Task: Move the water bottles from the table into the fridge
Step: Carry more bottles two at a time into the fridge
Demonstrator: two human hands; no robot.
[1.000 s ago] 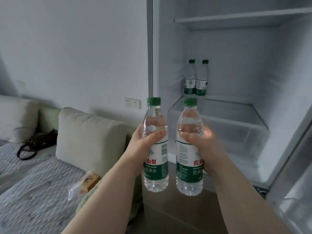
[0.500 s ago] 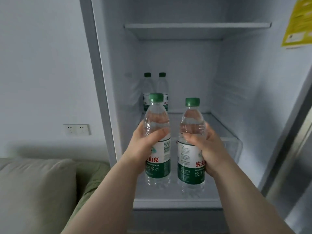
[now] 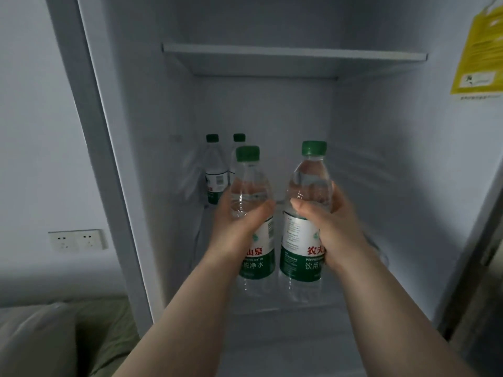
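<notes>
Two bottles in hand, both upright, inside the fridge [image 3: 408, 186] over its lower shelf [image 3: 285, 336]; whether their bases touch it, I cannot tell. My left hand [image 3: 239, 227] is wrapped round the left bottle [image 3: 255, 257], my right hand [image 3: 326, 227] round the right bottle [image 3: 302, 257], each above the label. Back pair [image 3: 216, 180] stands rear left. Risk: pushing the left bottle straight back could knock that pair over. Letting go before a base sits flat could topple a bottle.
</notes>
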